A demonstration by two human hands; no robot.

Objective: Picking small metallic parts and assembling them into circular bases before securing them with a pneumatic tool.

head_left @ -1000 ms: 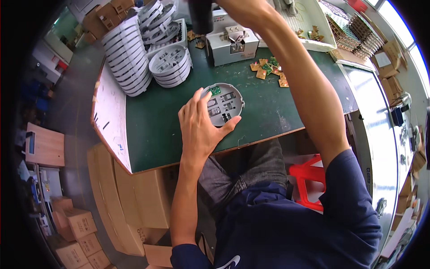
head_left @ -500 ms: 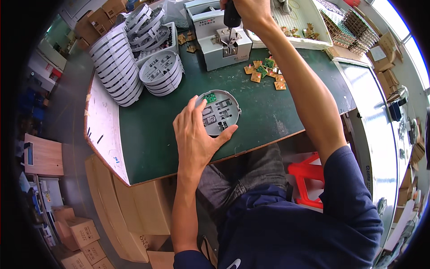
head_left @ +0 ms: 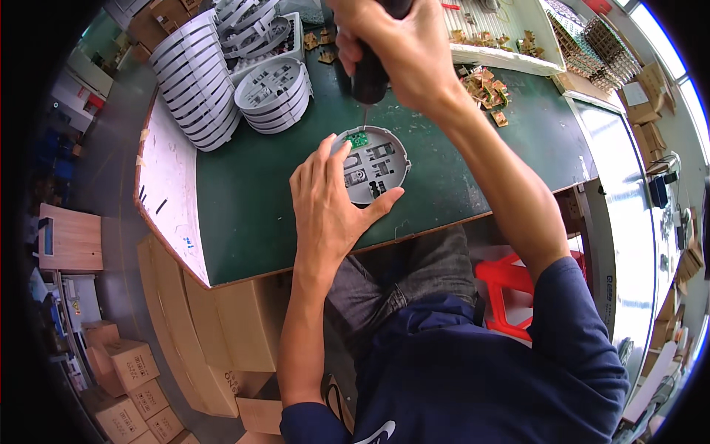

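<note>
A round grey plastic housing (head_left: 400, 164) with moulded slots and recesses lies flat on the green bench. My left hand (head_left: 323, 189) grips it from the left, thumb along its near rim and fingertips by a small green circuit board (head_left: 358, 139) inside the far edge. Wrapped in my right hand (head_left: 410, 59) is a black power screwdriver (head_left: 369, 83), held upright. Its thin bit points down at the housing's far edge by the board; whether the tip touches, I cannot tell.
Stacked grey housings (head_left: 194, 96) stand at the back left, with a shorter stack (head_left: 272, 96) beside them. Loose small circuit boards (head_left: 484, 87) lie behind my right forearm, near a white tray (head_left: 510, 61). A raised white board (head_left: 168, 194) edges the bench's left side.
My right hand has brought the screwdriver from the grey screw feeder down and nearer, over the housing's far edge. My left hand keeps its hold on the housing.
</note>
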